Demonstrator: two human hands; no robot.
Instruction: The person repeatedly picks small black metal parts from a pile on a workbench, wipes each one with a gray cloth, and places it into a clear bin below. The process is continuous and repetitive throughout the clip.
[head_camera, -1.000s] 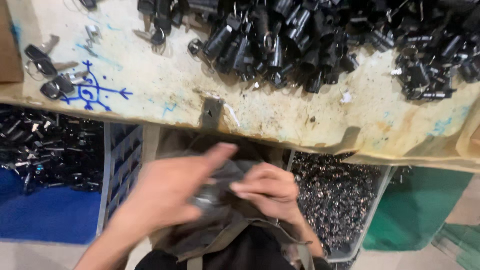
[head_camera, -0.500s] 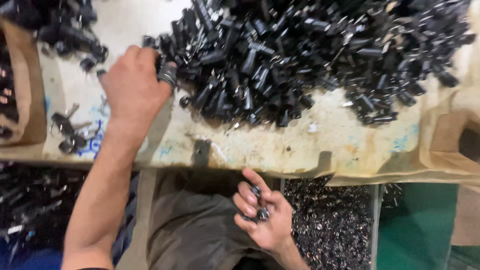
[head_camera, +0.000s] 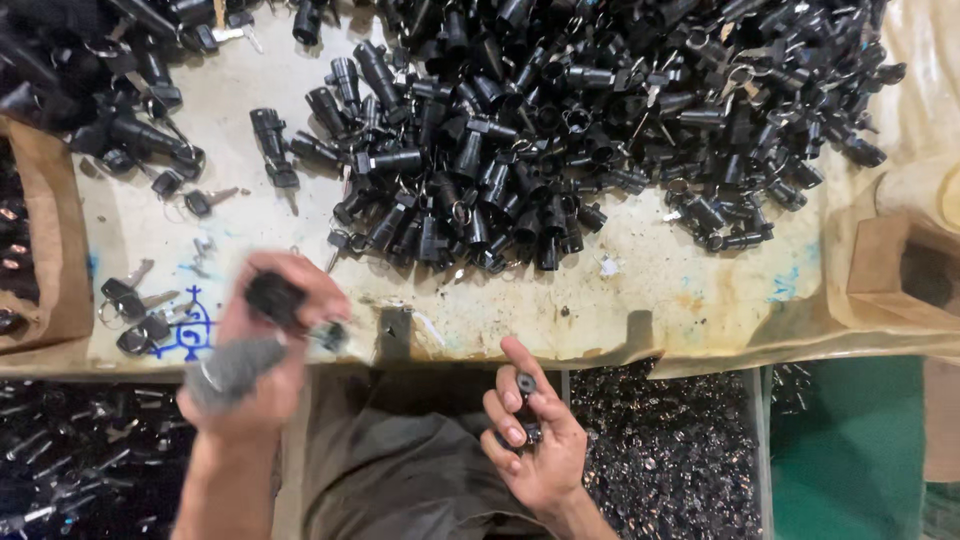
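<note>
My left hand (head_camera: 262, 350) is blurred with motion at the table's near edge and grips a black cylindrical lock part (head_camera: 275, 297) with a small metal piece hanging beside it. My right hand (head_camera: 530, 430) is held palm up over my lap, below the table edge, pinching a small dark ring-shaped part (head_camera: 526, 383) between thumb and fingers, with more small parts in the palm. A large heap of black lock cylinders (head_camera: 560, 130) with key rings covers the table beyond both hands.
Loose keys (head_camera: 140, 310) lie by blue marker scribbles at the left. A brown cardboard box (head_camera: 55, 230) stands at the far left, another (head_camera: 900, 270) at the right. Bins of small metal parts (head_camera: 660, 450) sit under the table on both sides.
My left hand has drawn back from the heap to the table's near edge, carrying a black lock cylinder. My right hand stays over my lap with its small parts.
</note>
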